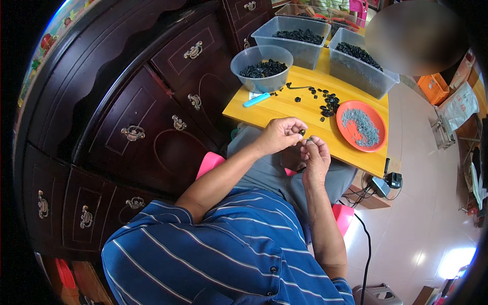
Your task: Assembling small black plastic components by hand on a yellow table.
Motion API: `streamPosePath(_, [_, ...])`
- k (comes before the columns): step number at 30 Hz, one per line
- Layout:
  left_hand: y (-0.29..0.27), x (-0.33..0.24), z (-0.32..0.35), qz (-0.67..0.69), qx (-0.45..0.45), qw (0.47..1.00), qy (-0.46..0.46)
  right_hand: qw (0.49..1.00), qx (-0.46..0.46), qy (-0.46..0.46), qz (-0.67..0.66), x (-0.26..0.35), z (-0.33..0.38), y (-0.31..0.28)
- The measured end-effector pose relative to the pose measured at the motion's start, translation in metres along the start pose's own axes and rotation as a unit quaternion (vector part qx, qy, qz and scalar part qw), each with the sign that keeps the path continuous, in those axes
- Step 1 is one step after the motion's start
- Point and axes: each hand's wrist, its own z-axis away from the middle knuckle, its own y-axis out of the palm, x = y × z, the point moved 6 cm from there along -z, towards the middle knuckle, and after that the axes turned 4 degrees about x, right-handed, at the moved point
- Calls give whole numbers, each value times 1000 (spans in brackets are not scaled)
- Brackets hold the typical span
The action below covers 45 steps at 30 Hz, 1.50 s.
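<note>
Black, with a glossy look and a yellowish glint, the small part (302, 132) in your left hand (282, 135) sits at the tips of thumb and forefinger, just off the near edge of the yellow table (284, 114) in the head view. Your thumb and forefinger are nearly together on it, the other fingers curled. Your right hand (316, 155) is just beside it, thumb and forefinger pinched on what seems a greyish bit (309, 139), too small and covered to make out.

Judging by looks, the black part should be light, stiff and hard to break, but smooth enough to slip if you squeeze off-centre; take it by opposite sides of its rim, with your fingertips. The greyish bit is likely light and thin, easily dropped, so grip its very end.

Your left forearm reaches up diagonally from the lower left; your right rises more steeply, elbow low and wrist bent inward. Both hands hang above your lap, near the loose black pieces (330, 104) and the orange-red plate (345, 133).
</note>
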Motion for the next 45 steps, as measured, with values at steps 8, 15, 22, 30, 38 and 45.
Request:
streamPosePath(8, [-4, 1, 1, -103, -5, 994, 34, 1000, 20, -4, 17, -4, -2, 1])
streamPosePath(15, [-4, -3, 2, -114, 5, 993, 38, 1000, 15, -2, 16, -4, -1, 1])
streamPosePath(22, [-4, -6, 1, -150, 17, 986, 65, 1000, 23, -8, 19, -3, 0, 4])
streamPosePath(30, [-5, -18, -1, -209, 67, 971, 97, 996, 54, 39, 56, -10, 0, 4])
streamPosePath(38, [8, -29, 4, -340, 33, 937, 66, 993, 26, 119, -12, -17, 1, -2])
streamPosePath(45, [26, -28, 10, -472, -44, 870, 134, 987, 32, 141, -72, -17, 0, -3])
